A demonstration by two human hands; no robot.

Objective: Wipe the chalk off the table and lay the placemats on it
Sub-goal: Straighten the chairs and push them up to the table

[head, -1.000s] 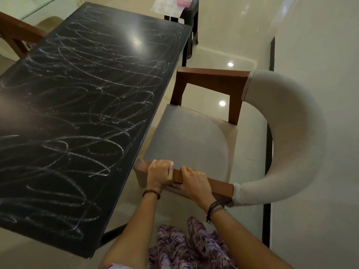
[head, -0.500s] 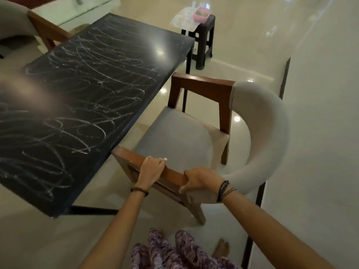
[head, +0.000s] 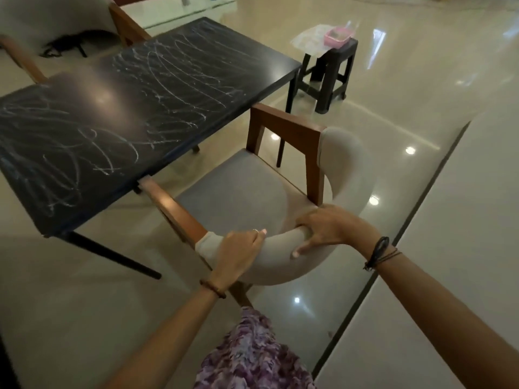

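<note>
The black table is covered in white chalk scribbles and fills the upper left. Beside its near long edge stands a wooden armchair with a grey seat and a curved pale padded backrest. My left hand grips the backrest where it joins the wooden arm. My right hand grips the same padded backrest further right, fingers curled over its top. On a dark stool past the table's far end lie pale placemats and a pink tub.
A second armchair stands on the table's far side, upper left. The floor is glossy cream tile with a dark strip running along the right. My purple patterned clothing shows at the bottom.
The chair has swung away from the table. Both hands shifted from its wooden arm to the padded backrest. The view rose and now takes in the stool and the far chair.
</note>
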